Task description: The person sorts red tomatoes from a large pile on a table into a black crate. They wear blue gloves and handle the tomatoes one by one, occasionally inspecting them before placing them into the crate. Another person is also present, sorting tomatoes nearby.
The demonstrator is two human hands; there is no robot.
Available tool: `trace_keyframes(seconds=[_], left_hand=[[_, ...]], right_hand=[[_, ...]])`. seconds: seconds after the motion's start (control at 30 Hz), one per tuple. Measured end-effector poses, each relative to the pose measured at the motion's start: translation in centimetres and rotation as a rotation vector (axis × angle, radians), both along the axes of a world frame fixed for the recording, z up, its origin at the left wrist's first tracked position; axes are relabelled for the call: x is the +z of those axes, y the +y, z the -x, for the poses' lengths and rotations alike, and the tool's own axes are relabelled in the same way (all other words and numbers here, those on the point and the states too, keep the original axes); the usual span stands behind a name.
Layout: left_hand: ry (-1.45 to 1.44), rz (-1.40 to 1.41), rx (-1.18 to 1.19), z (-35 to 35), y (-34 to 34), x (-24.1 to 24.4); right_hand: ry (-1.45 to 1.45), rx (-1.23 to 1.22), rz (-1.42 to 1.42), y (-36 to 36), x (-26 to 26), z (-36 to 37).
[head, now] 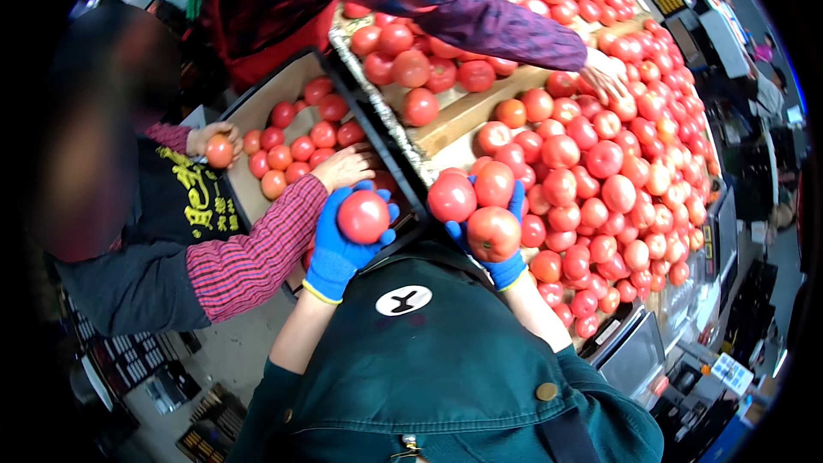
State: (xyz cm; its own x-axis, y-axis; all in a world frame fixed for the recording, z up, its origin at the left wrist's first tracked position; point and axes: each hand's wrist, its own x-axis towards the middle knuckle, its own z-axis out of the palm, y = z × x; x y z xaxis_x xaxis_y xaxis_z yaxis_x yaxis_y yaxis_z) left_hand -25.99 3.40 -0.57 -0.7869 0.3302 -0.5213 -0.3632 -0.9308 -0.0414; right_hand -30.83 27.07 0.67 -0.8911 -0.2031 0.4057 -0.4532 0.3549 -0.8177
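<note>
My left hand [335,247] wears a blue knit glove with a yellow cuff and holds one red tomato [364,217] on its palm, fingers curled around it. Low over the near edge of the crate, that hand is close to a co-worker's bare hand [344,167]. My right hand [506,271], gloved alike, grips a larger tomato [494,233]. Two more tomatoes, a left one [452,196] and an upper one [494,184], sit against its fingers and appear held too. Beside it spreads a big heap of tomatoes [604,158] on the sorting table.
A paper-lined dark crate [263,98] holds tomatoes at the left. Its co-worker holds a tomato [220,151] in the other hand. Another person's arm [508,29] reaches across to the heap. A wooden divider [479,106] splits the table. Dark trays [633,350] stand at the lower right.
</note>
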Motion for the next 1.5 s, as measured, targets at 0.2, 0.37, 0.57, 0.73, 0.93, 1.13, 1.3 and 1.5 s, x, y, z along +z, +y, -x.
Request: trace_keyframes(seconds=[0.2, 0.37, 0.57, 0.73, 0.93, 1.13, 1.3, 1.5], left_hand=[[-0.058, 0.022, -0.031, -1.2, 1.9, -0.5], [0.174, 0.276, -0.216, -2.9, 2.4, 0.9], [0.104, 0.274, -0.194, -2.1, 2.3, 2.3], [0.111, 0.238, -0.135, -1.0, 2.6, 2.6], [0.189, 0.405, -0.055, -0.9, 3.1, 3.3], [0.052, 0.618, -0.051, -4.3, 2.3, 4.0], [-0.234, 0.35, 0.075, -3.9, 1.9, 3.6], [-0.221, 0.07, -0.207, 0.2, 0.7, 2.5]], right_hand=[[-0.082, -0.076, 0.007, 2.0, 2.0, 3.0], [0.231, -0.362, -0.269, 4.3, 7.5, 6.6], [0.556, -0.544, -0.571, 9.4, 10.2, 16.4], [0.649, -0.49, -0.726, 9.8, 9.2, 32.1], [-0.407, 0.21, 1.053, 3.9, -4.3, 51.9], [-0.788, 0.265, 1.552, -2.1, -2.3, 55.7], [-0.697, 0.395, 1.472, -3.2, 6.1, 49.8], [-0.557, 0.763, 0.488, -0.2, 7.2, 21.8]])
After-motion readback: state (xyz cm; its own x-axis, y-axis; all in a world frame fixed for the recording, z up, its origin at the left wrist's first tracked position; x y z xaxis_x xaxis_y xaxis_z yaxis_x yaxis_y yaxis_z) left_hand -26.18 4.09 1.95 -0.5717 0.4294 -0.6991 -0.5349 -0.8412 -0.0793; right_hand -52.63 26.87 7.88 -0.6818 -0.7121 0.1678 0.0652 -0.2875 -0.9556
